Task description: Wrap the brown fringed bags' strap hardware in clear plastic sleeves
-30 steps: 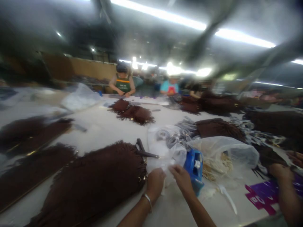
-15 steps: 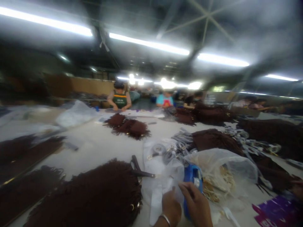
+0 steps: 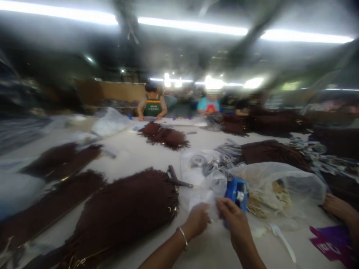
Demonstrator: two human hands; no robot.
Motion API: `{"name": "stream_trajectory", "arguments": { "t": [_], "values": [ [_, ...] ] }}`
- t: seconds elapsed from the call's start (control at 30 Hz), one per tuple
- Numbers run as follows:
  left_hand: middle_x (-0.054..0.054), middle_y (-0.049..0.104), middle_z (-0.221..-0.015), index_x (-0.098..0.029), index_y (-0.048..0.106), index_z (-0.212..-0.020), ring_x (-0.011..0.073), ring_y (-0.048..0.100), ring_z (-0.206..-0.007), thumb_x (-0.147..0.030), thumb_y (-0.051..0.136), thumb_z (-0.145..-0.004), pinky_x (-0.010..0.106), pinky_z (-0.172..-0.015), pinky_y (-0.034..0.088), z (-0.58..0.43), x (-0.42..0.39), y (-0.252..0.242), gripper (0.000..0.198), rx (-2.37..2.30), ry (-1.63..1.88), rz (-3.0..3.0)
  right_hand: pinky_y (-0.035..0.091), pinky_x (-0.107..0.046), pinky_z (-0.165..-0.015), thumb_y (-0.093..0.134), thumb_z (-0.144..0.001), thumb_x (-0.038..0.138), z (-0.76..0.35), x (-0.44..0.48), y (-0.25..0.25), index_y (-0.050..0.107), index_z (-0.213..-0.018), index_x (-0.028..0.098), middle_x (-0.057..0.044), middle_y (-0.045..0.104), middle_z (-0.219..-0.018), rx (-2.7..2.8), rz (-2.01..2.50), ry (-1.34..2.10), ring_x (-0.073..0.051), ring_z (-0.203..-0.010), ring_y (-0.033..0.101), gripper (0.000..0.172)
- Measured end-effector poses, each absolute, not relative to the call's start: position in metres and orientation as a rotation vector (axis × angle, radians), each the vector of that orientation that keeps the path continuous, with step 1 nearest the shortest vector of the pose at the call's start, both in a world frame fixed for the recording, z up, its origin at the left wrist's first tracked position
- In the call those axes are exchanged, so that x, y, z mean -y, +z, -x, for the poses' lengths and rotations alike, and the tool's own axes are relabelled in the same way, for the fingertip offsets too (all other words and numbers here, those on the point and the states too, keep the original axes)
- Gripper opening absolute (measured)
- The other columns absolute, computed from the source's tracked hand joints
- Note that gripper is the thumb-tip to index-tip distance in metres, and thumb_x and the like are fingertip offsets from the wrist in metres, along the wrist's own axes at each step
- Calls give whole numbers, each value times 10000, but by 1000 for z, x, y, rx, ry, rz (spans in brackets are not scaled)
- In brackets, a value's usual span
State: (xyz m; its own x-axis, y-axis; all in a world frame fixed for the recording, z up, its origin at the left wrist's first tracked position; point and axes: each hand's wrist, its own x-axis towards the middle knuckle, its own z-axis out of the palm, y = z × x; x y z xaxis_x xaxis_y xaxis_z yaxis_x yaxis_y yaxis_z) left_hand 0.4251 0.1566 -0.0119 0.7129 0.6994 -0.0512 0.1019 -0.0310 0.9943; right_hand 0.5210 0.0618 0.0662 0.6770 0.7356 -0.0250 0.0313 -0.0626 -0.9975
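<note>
My left hand (image 3: 196, 221), with a bangle at the wrist, is closed on a thin whitish sheet (image 3: 206, 201); blur hides whether it is paper or plastic. My right hand (image 3: 230, 213) pinches the right edge of the same sheet. Just behind the right hand stands a blue tape dispenser (image 3: 237, 188). Black-handled scissors (image 3: 178, 178) lie to the left, their handles by the fringed end of a dark brown bag (image 3: 126, 205). A clear plastic bag (image 3: 214, 181) lies crumpled beyond my hands.
Rolled grey straps (image 3: 213, 164) with metal clips lie ahead. At right are a clear bag (image 3: 303, 183) of cream cords, a white plastic strip (image 3: 283, 241), a purple packet (image 3: 331, 243) and another person's hand (image 3: 338, 207). More brown pieces (image 3: 171, 138) lie farther off; people work across the table.
The view has tilted down and swung left, so things sit farther right and higher. Both hands stay close together with the sheet; more of both forearms shows. Another person's hand is clearer at right.
</note>
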Motion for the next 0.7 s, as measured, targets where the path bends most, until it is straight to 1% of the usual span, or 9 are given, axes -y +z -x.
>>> {"name": "stream_trajectory", "arguments": {
  "t": [0.07, 0.17, 0.2, 0.27, 0.33, 0.4, 0.5, 0.6, 0.7],
  "values": [
    [52, 636, -744, -147, 636, -792, 176, 593, -655, -443, 543, -766, 293, -620, 473, -403, -159, -4, 311, -741, 582, -1453, 415, -241, -556, 704, -706, 566, -512, -66, 61, 689, -881, 181, 26, 569, -597, 677, 1552, 662, -138, -575, 497, 423],
    [86, 643, -885, -130, 603, -940, 160, 622, -649, -578, 423, -820, 283, -586, 494, -368, -153, 14, 497, -809, 631, -1295, 402, -248, -553, 677, -722, 578, -496, -67, 57, 673, -799, 182, 20, 568, -575, 763, 1642, 669, -145, -567, 501, 403],
    [98, 644, -922, -129, 595, -955, 166, 638, -660, -619, 411, -817, 289, -586, 505, -357, -149, 20, 541, -804, 622, -1257, 399, -250, -558, 664, -731, 581, -489, -67, 56, 667, -775, 183, 16, 574, -575, 795, 1678, 673, -147, -569, 504, 400],
    [101, 658, -878, -129, 596, -926, 182, 656, -639, -659, 483, -775, 293, -561, 508, -334, -140, 29, 562, -777, 563, -1209, 398, -253, -579, 639, -750, 586, -472, -65, 55, 660, -746, 188, 8, 593, -596, 862, 1723, 690, -154, -593, 515, 398],
    [71, 652, -735, -129, 595, -836, 180, 642, -570, -592, 624, -708, 273, -517, 484, -313, -131, 33, 481, -781, 524, -1190, 393, -250, -599, 625, -762, 579, -452, -63, 52, 645, -717, 195, 10, 594, -623, 936, 1722, 708, -155, -623, 515, 387],
    [24, 599, -593, -137, 571, -731, 151, 587, -480, -477, 695, -660, 247, -471, 445, -292, -125, 32, 368, -833, 542, -1186, 382, -245, -597, 624, -766, 564, -431, -62, 49, 609, -668, 199, 24, 554, -611, 995, 1709, 734, -146, -622, 493, 378],
    [-14, 538, -528, -152, 543, -648, 113, 505, -423, -391, 661, -660, 232, -430, 412, -259, -117, 26, 267, -915, 611, -1186, 362, -243, -565, 617, -773, 549, -403, -62, 42, 574, -637, 198, 38, 500, -574, 1047, 1692, 856, -134, -581, 462, 378],
    [-13, 544, -543, -152, 565, -636, 109, 496, -440, -326, 603, -676, 223, -425, 406, -222, -104, 23, 182, -976, 644, -1197, 359, -242, -555, 586, -797, 547, -378, -62, 35, 611, -703, 191, 36, 507, -591, 1090, 1605, 1027, -131, -572, 466, 369],
    [-17, 539, -510, -160, 566, -618, 108, 482, -410, -276, 564, -691, 209, -394, 349, -181, -81, 23, 137, -1049, 660, -1216, 351, -241, -543, 578, -797, 552, -351, -60, 26, 640, -751, 183, 36, 506, -598, 1153, 1544, 1148, -127, -561, 458, 377]
  ]
}}
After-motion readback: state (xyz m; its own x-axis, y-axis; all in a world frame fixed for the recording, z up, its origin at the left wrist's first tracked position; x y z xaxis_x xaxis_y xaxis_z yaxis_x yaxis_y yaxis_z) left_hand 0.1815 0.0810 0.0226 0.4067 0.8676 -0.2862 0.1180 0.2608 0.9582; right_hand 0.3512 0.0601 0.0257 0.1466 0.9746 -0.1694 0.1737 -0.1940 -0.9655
